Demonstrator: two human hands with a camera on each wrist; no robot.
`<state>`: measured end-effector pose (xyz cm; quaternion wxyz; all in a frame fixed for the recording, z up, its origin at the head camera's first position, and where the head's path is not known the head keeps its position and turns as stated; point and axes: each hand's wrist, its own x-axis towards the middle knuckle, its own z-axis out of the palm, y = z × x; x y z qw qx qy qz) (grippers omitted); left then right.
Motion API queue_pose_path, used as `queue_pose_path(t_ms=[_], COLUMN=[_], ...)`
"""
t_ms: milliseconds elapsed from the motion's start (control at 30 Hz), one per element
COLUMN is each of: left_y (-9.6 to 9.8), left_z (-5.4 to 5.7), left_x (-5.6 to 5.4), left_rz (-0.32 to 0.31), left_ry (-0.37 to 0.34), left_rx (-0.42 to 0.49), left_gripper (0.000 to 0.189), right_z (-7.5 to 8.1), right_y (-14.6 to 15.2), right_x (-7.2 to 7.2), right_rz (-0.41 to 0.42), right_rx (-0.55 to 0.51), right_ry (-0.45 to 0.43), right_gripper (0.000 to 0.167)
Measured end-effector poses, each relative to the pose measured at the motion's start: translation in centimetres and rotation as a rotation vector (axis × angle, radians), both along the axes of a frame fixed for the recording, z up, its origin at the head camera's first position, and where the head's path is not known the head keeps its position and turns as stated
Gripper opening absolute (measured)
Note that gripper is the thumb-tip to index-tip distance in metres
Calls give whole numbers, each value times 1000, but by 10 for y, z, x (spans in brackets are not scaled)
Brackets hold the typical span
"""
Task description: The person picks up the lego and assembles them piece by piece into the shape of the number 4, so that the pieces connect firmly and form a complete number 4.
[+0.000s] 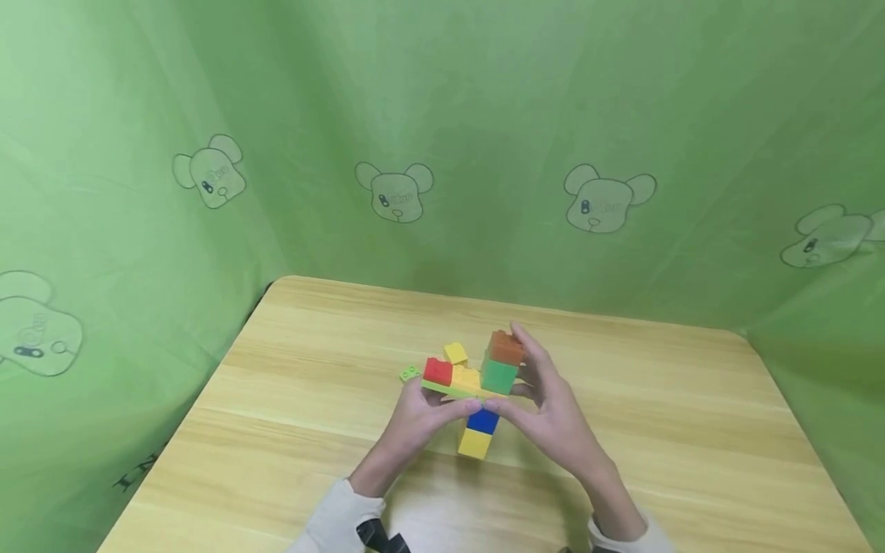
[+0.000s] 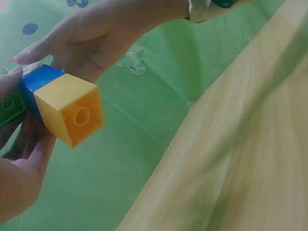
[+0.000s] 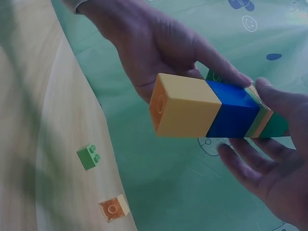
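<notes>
A built assembly of toy building blocks is held above the table between both hands. Its lower part is a yellow block under a blue block. Thin light-green and yellow plates cross above these, carrying a red block at the left end. On the right rises a green block topped by an orange-brown block. My left hand grips the left side, its thumb along the front near the blue block. My right hand holds the right side, thumb in front, fingers behind the green and brown blocks.
Two loose blocks lie on the wooden table beyond the assembly: a yellow one and a light-green one. Green cloth with printed bear heads hangs around the table's back and sides.
</notes>
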<state>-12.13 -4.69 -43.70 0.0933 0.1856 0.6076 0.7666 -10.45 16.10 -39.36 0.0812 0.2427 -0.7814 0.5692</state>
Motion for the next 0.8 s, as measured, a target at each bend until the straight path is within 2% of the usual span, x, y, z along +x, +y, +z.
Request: queue_pose_path(t_ms=[133, 200, 333, 433, 567, 800], left_y=[0, -1, -2, -4, -6, -11], left_z=[0, -1, 0, 0, 2, 3], left_x=[-1, -1, -1, -1, -3, -5], left_rz=[14, 11, 13, 22, 21, 0], left_ry=[-7, -10, -19, -14, 7, 30], left_rx=[5, 4, 12, 54, 115, 163], left_gripper=[53, 55, 58, 56, 49, 48], right_z=[-4, -6, -8, -7, -5, -6], right_y=[-1, -2, -2, 0, 2, 1], right_x=[0, -1, -2, -3, -3, -3], right_rz=[23, 26, 23, 13, 9, -26], right_rx=[2, -10, -28, -44, -75, -131], right_ry=[-56, -55, 3, 39, 41, 81], right_gripper=[107, 107, 106, 105, 107, 108])
